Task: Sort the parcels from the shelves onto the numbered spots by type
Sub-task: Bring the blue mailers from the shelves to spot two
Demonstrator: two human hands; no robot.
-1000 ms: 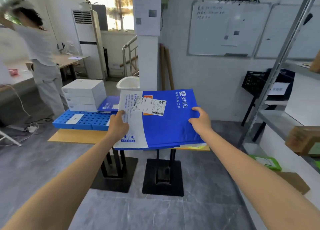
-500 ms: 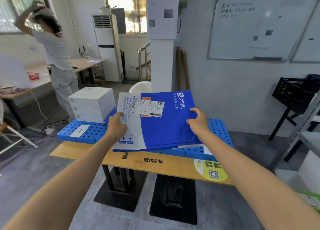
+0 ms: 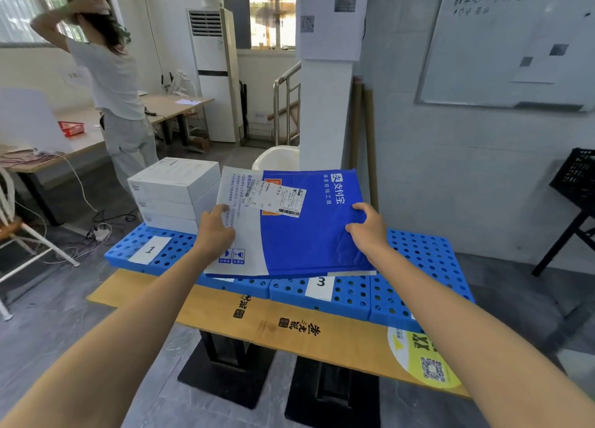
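I hold a flat blue and white mailer bag with a shipping label, level above the middle of the blue perforated pallet. My left hand grips its white left edge and my right hand grips its blue right edge. A stack of three white boxes stands at the pallet's back left, behind the paper card marked 1. The card marked 3 shows just below the mailer's front edge. Whatever lies under the mailer is hidden.
The pallet lies on a wooden table with black pedestal bases. A person stands at the back left by a desk. A white pillar and a white tub stand behind the table. A black crate is at the right.
I have come closer to the table and turned left, away from the shelves. The mailer, held in both hands, now hangs over the pallet's middle, and the cards 1 and 3 have come into view.
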